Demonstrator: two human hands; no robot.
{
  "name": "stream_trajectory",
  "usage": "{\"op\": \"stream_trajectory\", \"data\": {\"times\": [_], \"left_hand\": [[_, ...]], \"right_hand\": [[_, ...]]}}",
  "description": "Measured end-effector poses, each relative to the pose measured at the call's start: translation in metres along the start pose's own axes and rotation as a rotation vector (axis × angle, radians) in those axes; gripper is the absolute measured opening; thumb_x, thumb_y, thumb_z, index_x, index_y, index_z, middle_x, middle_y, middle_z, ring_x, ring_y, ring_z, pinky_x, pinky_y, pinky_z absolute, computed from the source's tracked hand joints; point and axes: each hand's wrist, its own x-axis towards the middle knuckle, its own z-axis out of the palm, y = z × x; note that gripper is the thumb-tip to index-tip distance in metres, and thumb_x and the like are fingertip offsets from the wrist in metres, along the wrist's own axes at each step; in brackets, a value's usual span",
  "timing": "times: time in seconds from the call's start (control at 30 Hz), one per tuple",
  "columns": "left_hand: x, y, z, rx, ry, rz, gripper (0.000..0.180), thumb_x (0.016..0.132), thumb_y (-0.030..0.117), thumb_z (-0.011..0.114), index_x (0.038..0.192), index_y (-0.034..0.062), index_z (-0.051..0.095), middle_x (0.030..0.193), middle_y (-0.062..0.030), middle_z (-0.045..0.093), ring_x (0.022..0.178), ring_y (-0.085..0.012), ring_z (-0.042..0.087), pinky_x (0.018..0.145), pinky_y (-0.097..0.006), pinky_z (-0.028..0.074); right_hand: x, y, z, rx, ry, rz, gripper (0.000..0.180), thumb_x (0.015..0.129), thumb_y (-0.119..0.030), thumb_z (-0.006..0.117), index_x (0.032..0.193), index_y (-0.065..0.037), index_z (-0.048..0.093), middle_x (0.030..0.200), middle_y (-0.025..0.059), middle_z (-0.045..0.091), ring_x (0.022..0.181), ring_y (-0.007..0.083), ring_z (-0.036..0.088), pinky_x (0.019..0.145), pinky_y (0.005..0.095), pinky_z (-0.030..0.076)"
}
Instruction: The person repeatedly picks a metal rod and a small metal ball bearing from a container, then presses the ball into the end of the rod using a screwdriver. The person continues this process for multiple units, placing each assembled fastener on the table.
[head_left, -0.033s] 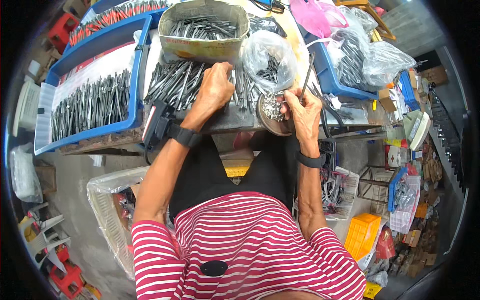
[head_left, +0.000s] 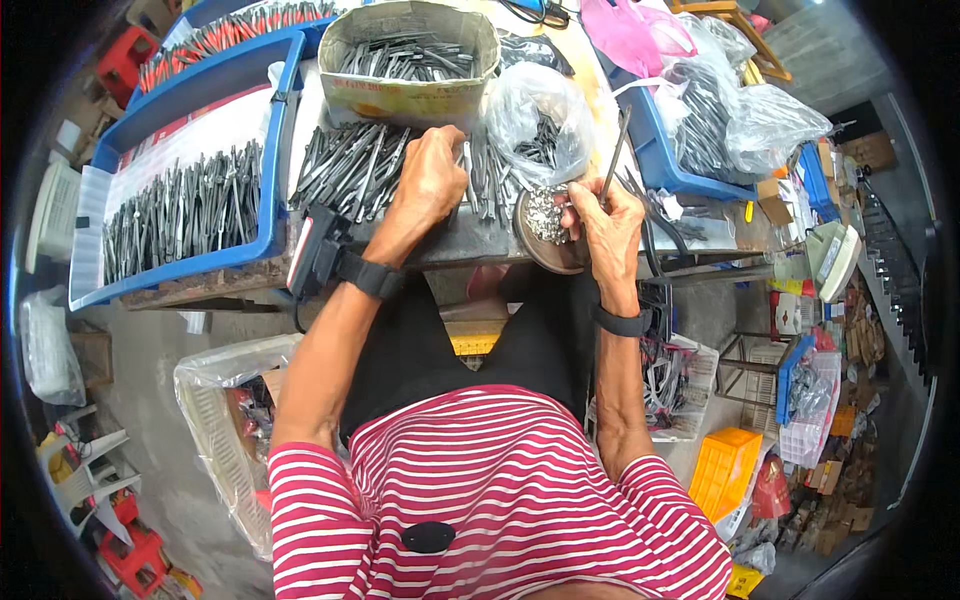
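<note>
My left hand (head_left: pixel 434 172) is closed beside a pile of dark metal strips (head_left: pixel 352 172), its knuckles turned up. Its fingertips and whatever they may pinch are hidden. More strips (head_left: pixel 490 182) lie just to its right. In my right hand (head_left: pixel 610 218) a thin dark rod (head_left: pixel 619 150) is gripped, slanting up and away. The thumb and fingertips of that hand are at the edge of a round brown dish (head_left: pixel 556 257) at the table's near edge. Small shiny metal pieces (head_left: pixel 542 216) are heaped in the dish.
Behind my hands stand a carton (head_left: pixel 410 100) of dark strips and a clear plastic bag (head_left: pixel 515 100) with more. Blue trays of strips flank them, one at left (head_left: pixel 268 215), one at right (head_left: pixel 655 150). Pliers-like dark handles (head_left: pixel 668 228) lie right of my right hand.
</note>
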Motion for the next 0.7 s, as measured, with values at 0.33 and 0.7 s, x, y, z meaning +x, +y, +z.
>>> {"op": "stream_trajectory", "data": {"times": [0.33,0.7], "left_hand": [[-0.015,0.010,0.013,0.182,0.239,0.109,0.021,0.068,-0.008,0.050,0.088,-0.0019,0.055,0.079,-0.0226,0.059,0.072,-0.0408,0.059,0.066,-0.049,0.047],[-0.016,0.014,0.016,0.101,0.190,-0.023,0.024,0.073,-0.005,0.048,0.093,-0.0028,0.060,0.090,-0.0237,0.061,0.082,-0.0371,0.059,0.076,-0.040,0.047]], "right_hand": [[0.010,-0.004,0.003,0.016,-0.031,0.022,0.014,0.084,-0.008,0.054,0.077,0.003,0.061,0.057,0.0049,0.058,0.044,0.0061,0.047,0.041,0.0188,0.036],[0.028,-0.020,0.019,-0.105,-0.092,-0.013,0.016,0.084,-0.008,0.054,0.071,0.000,0.057,0.058,0.0018,0.053,0.046,0.0059,0.046,0.043,0.0193,0.036]]}}
